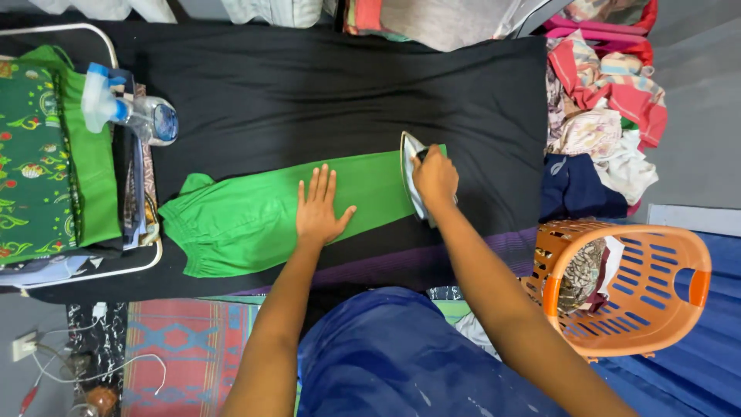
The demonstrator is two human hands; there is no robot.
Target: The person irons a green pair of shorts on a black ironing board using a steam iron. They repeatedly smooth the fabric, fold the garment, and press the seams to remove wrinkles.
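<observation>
— Where are the green trousers (255, 212) lying?
— They are lying flat across the black-covered bench (324, 100); the left hand (319, 210) is pressing open on them.
— And the right hand (436, 180)?
— It is gripping the iron (411, 174), closed round its handle, at the trousers' right end.

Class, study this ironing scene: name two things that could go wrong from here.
1. The left hand lies flat on the green trousers, close to the iron gripped by the right hand; it might get burned.
2. The spray bottle lies tilted on folded clothes and could roll off.
</observation>
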